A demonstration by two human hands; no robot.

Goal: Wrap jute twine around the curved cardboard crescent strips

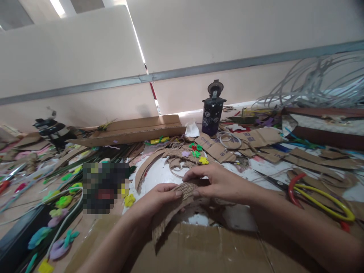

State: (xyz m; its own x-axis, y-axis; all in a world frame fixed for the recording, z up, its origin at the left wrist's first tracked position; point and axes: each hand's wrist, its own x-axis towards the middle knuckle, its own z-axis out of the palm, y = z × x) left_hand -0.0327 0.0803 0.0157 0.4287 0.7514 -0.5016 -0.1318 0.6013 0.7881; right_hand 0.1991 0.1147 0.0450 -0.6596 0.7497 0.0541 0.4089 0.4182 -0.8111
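Both my hands are on a curved strip of cardboard that is partly wrapped in brown twine. My left hand grips the strip's near side, with the thumb on top. On the far side my right hand pinches the wound twine between thumb and fingers. Just beyond the hands, another curved cardboard strip lies on the table with more twine. Small fuzzy flowers in red, green, purple and yellow sit there. Under my forearms is a large piece of cardboard.
To the right lie scissors with yellow and red handles. Cardboard pieces with print and a black bottle with a raised lid stand behind. Fuzzy flowers and a long cardboard tray are on the left.
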